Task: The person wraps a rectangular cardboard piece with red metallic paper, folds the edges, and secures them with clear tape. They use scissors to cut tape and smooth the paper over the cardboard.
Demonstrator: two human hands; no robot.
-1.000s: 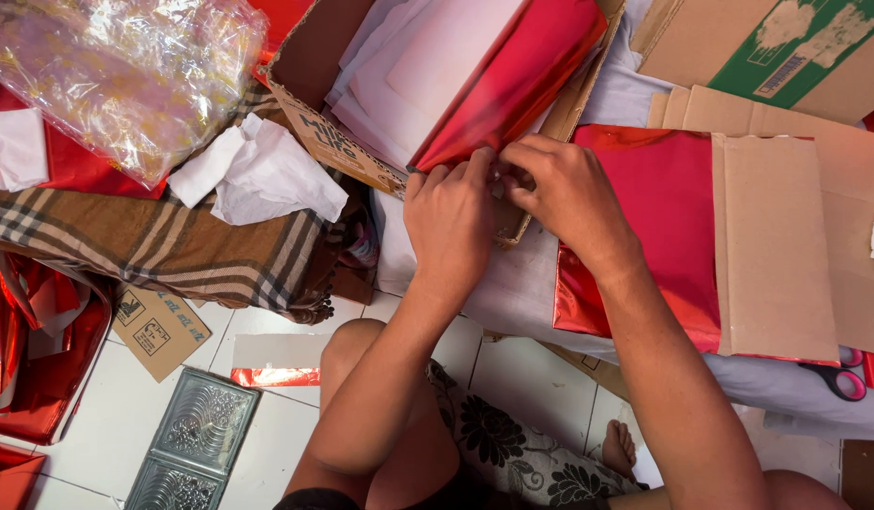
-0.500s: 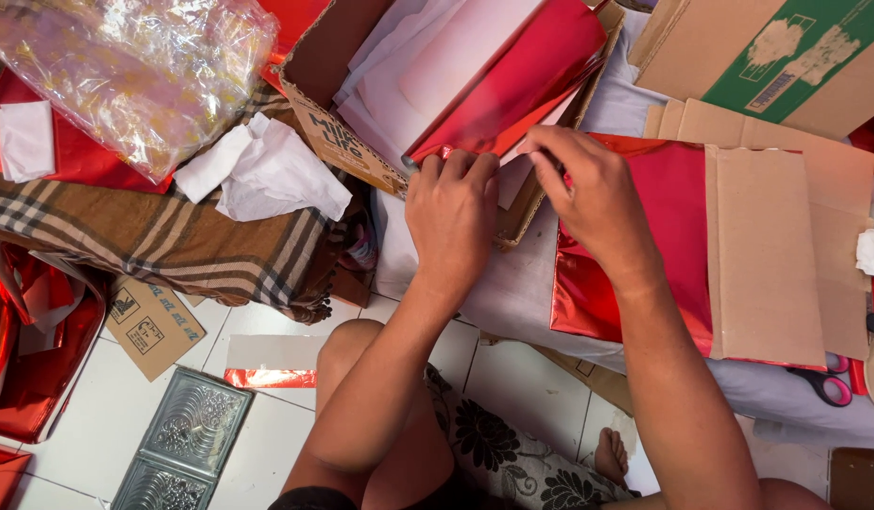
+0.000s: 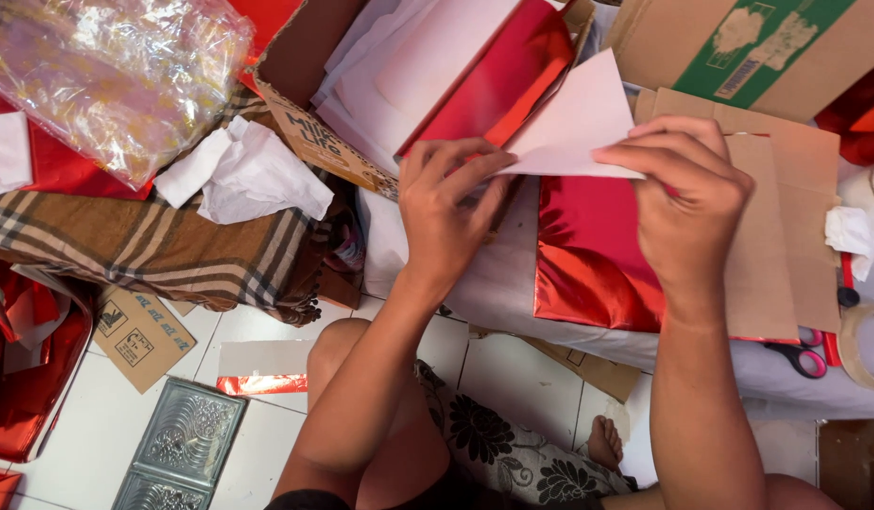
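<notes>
- A white tiled floor (image 3: 267,444) is seen below, on which a flat cardboard piece (image 3: 139,337), a strip of red foil backed with white (image 3: 262,370) and a patterned glass block (image 3: 180,460) are laid.
- A low surface covered by a white sheet (image 3: 494,283) is seen above it.
- On the sheet, a shiny red foil sheet (image 3: 588,255) is spread, overlaid by a brown cardboard panel (image 3: 777,236).
- Red-handled scissors (image 3: 798,357) and a roll of tape (image 3: 867,345) are placed at its right edge.
</notes>
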